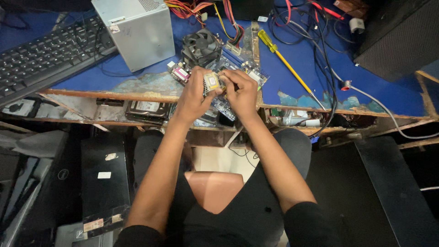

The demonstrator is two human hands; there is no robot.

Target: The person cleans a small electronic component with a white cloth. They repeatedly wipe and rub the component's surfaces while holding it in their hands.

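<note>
We hold the small square processor chip (211,82) up between both hands, left hand (194,93) and right hand (240,91) each pinching an edge, raised just above the motherboard (242,68) at the blue bench (302,59) edge for close inspection.

- The table (302,55) was blue, its paint flaking at the front edge.
- On the table, the screwdriver (286,61) was yellow.
- Left on the table, the keyboard (43,57) was black and the metal box (135,29) grey.
- At the table's middle, the circuit board (238,68) was blue.
</note>
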